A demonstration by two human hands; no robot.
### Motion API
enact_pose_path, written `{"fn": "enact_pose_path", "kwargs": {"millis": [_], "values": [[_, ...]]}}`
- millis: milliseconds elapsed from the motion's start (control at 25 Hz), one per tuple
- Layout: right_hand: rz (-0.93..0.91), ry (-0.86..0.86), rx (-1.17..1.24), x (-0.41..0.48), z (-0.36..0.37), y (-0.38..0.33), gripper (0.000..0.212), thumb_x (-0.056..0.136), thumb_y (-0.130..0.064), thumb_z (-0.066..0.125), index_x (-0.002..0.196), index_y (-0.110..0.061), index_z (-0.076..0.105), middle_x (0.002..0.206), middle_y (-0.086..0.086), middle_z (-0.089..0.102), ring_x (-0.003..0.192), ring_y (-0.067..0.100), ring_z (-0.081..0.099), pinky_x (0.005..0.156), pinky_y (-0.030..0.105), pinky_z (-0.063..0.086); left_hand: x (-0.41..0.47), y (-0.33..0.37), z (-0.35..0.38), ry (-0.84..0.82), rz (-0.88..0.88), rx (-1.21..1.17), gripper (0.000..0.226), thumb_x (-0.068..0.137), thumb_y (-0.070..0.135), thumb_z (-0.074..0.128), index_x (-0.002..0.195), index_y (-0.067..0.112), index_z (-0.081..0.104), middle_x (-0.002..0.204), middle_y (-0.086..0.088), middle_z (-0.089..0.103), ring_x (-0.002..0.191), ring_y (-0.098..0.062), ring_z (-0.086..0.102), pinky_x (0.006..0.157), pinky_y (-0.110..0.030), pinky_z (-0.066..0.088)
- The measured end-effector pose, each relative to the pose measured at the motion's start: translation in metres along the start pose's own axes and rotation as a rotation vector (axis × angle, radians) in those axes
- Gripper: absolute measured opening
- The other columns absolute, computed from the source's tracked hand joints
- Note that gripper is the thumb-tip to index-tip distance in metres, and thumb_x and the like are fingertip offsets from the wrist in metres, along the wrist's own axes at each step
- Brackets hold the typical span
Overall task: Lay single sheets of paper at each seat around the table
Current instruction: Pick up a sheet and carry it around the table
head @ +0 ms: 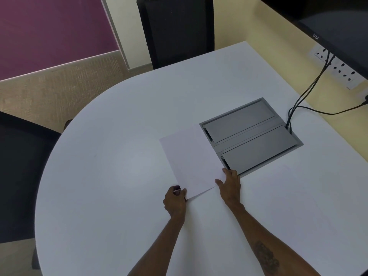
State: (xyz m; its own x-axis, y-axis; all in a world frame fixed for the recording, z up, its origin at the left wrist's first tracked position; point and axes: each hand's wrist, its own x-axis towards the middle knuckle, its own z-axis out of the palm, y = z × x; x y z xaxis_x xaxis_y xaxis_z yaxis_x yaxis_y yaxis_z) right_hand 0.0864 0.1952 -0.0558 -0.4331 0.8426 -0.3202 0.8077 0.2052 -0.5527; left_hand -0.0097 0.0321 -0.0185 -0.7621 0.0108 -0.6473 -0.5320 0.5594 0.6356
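A white sheet of paper (191,160) lies on the white table (111,156), just left of the grey cable box. My left hand (175,200) pinches the sheet's near left corner, fingers curled around the edge. My right hand (230,186) rests on the near right corner with its fingers flat on the paper. Whether this is one sheet or a thin stack cannot be told.
A grey metal cable box (251,136) with two lids is set into the table. Black cables (304,92) run from it to wall sockets under a monitor (338,28). A black chair (179,30) stands at the far side, another chair (22,172) at the left.
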Motion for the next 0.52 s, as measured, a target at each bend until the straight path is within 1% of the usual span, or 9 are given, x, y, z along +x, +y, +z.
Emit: {"fn": "enact_pose_path", "kwargs": {"millis": [80, 160, 200, 240, 280, 360, 400, 440, 520], "values": [[0.014, 0.01, 0.033, 0.0, -0.001, 0.0, 0.055, 0.086, -0.017, 0.072, 0.136, -0.005, 0.051, 0.132, 0.015, 0.049, 0.125, 0.032, 0.046, 0.103, 0.045, 0.042, 0.0, 0.0, -0.004, 0.002, -0.011, -0.031, 0.012, 0.082, 0.021, 0.073, 0.093, 0.018, 0.069, 0.087, 0.001, 0.075, 0.074, -0.023, 0.073, 0.069, -0.025, 0.048], [0.029, 0.002, 0.023, -0.002, -0.001, 0.0, 0.055, 0.086, -0.018, 0.072, 0.136, -0.004, 0.052, 0.132, 0.015, 0.05, 0.125, 0.032, 0.046, 0.103, 0.045, 0.042, -0.001, 0.002, -0.01, 0.011, -0.023, -0.057, 0.004, 0.087, 0.018, 0.07, 0.09, 0.017, 0.068, 0.083, 0.003, 0.071, 0.058, -0.02, 0.073, 0.058, -0.018, 0.043], [0.038, -0.002, 0.011, -0.003, -0.001, -0.001, 0.055, 0.086, -0.018, 0.072, 0.136, -0.004, 0.052, 0.132, 0.016, 0.05, 0.125, 0.032, 0.046, 0.103, 0.046, 0.042, 0.0, 0.002, -0.012, 0.019, -0.025, -0.061, 0.002, 0.088, 0.018, 0.068, 0.09, 0.016, 0.069, 0.083, 0.003, 0.071, 0.055, -0.018, 0.071, 0.056, -0.017, 0.041], [0.045, -0.003, -0.003, -0.004, -0.001, -0.001, 0.055, 0.086, -0.018, 0.073, 0.135, -0.004, 0.052, 0.132, 0.016, 0.049, 0.125, 0.033, 0.046, 0.103, 0.046, 0.042, 0.001, 0.002, -0.014, 0.026, -0.023, -0.056, 0.004, 0.089, 0.018, 0.067, 0.092, 0.016, 0.069, 0.086, 0.002, 0.071, 0.056, -0.018, 0.071, 0.058, -0.018, 0.042], [0.051, -0.002, -0.016, -0.006, -0.001, -0.003, 0.055, 0.086, -0.019, 0.073, 0.135, -0.004, 0.053, 0.132, 0.016, 0.049, 0.125, 0.033, 0.045, 0.102, 0.047, 0.041, 0.001, 0.002, -0.016, 0.032, -0.017, -0.031, 0.008, 0.09, 0.019, 0.066, 0.095, 0.015, 0.07, 0.089, 0.0, 0.072, 0.062, -0.019, 0.071, 0.062, -0.021, 0.045], [0.054, 0.003, -0.031, -0.008, -0.002, -0.005, 0.055, 0.086, -0.021, 0.072, 0.135, -0.005, 0.053, 0.131, 0.015, 0.049, 0.126, 0.033, 0.045, 0.101, 0.047, 0.039, 0.002, 0.002, -0.02, 0.043, 0.004, 0.05, 0.015, 0.09, 0.022, 0.065, 0.101, 0.014, 0.07, 0.097, -0.005, 0.074, 0.081, -0.025, 0.069, 0.074, -0.029, 0.05], [0.059, 0.009, -0.027, -0.009, -0.002, -0.007, 0.054, 0.087, -0.022, 0.072, 0.135, -0.005, 0.053, 0.131, 0.015, 0.05, 0.125, 0.033, 0.045, 0.101, 0.048, 0.039, 0.002, 0.002, -0.022, 0.041, 0.011, 0.065, 0.015, 0.09, 0.022, 0.064, 0.102, 0.014, 0.07, 0.098, -0.006, 0.074, 0.087, -0.027, 0.069, 0.076, -0.031, 0.053], [0.068, 0.017, -0.017, -0.009, -0.002, -0.009, 0.054, 0.087, -0.023, 0.071, 0.135, -0.004, 0.054, 0.131, 0.015, 0.05, 0.125, 0.033, 0.045, 0.101, 0.048, 0.039, 0.003, 0.002, -0.024, 0.026, 0.011, 0.045, 0.013, 0.09, 0.021, 0.064, 0.1, 0.014, 0.069, 0.097, -0.006, 0.074, 0.088, -0.029, 0.07, 0.07, -0.029, 0.054], [0.09, 0.027, 0.031, -0.008, -0.002, -0.011, 0.052, 0.089, -0.025, 0.069, 0.134, -0.004, 0.055, 0.13, 0.016, 0.053, 0.123, 0.035, 0.048, 0.101, 0.049, 0.042, 0.003, 0.003, -0.03, -0.004, -0.001, -0.021, 0.009, 0.09, 0.018, 0.065, 0.097, 0.014, 0.068, 0.091, -0.006, 0.072, 0.082, -0.03, 0.073, 0.053, -0.017, 0.045]]}}
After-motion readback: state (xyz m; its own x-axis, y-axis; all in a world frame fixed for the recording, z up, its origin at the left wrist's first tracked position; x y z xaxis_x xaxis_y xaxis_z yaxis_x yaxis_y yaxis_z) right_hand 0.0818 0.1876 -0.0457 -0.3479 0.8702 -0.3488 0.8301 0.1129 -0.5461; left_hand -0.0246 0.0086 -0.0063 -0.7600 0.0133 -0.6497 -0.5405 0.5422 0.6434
